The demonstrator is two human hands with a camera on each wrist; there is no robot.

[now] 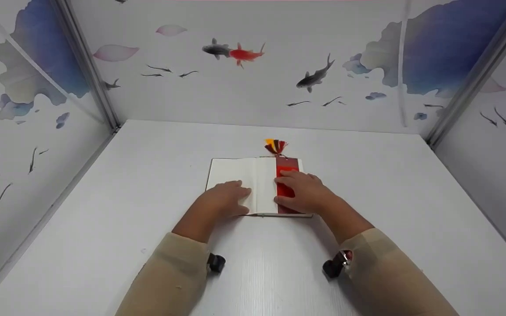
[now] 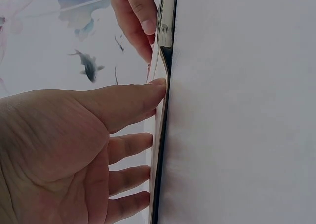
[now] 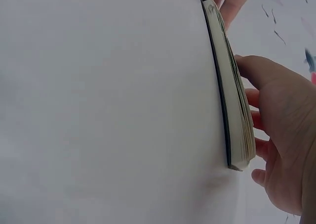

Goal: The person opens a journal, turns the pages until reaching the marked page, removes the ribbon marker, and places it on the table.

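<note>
An open notebook (image 1: 232, 169) with blank cream pages lies flat on the white table. On its right page a red bookmark (image 1: 287, 161) runs lengthwise, its yellow, dark and red tassel (image 1: 275, 146) sticking out past the top edge. My left hand (image 1: 223, 198) rests on the left page with fingers extended toward the fold. Spread fingers of my right hand (image 1: 304, 192) press on the bookmark and the right page. Seen edge-on in the right wrist view, the page block (image 3: 229, 95) is thick under my right hand (image 3: 284, 115); the left side looks thin in the left wrist view.
The white table (image 1: 147, 166) extends around the notebook on all sides. White panels (image 1: 235, 96) painted with fish and leaves enclose it at the back and sides, joined by metal corner posts (image 1: 88, 66). A dark wrist camera (image 1: 217, 262) sits at the left sleeve.
</note>
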